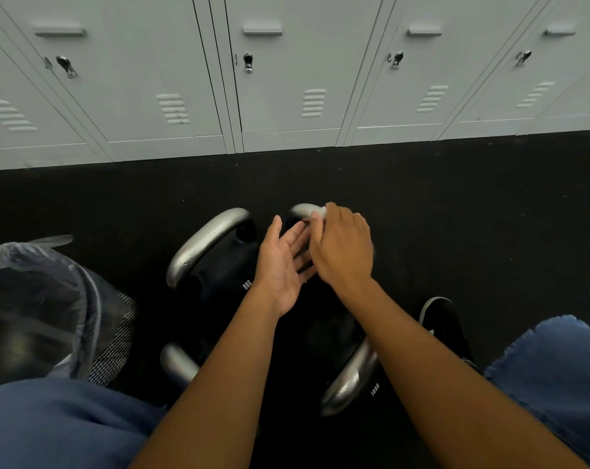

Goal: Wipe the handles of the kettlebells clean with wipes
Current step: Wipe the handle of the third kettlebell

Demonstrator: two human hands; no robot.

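Several black kettlebells with silver handles stand close together on the black floor. My right hand (pixel 342 247) curls over the handle of the far right kettlebell (pixel 303 209); a pale edge of a wipe (pixel 320 211) peeks out at its fingertips. My left hand (pixel 283 262) is beside it with the palm turned towards the right hand and the fingers straight, holding nothing. The far left kettlebell handle (pixel 212 242) is bare. Two nearer handles, the left one (pixel 177 363) and the right one (pixel 349 380), are partly hidden by my forearms.
A mesh bin lined with a clear plastic bag (pixel 50 299) stands at the left. Grey lockers (pixel 286 79) run along the back wall. My black shoe (pixel 442 323) and my knees in blue trousers flank the kettlebells.
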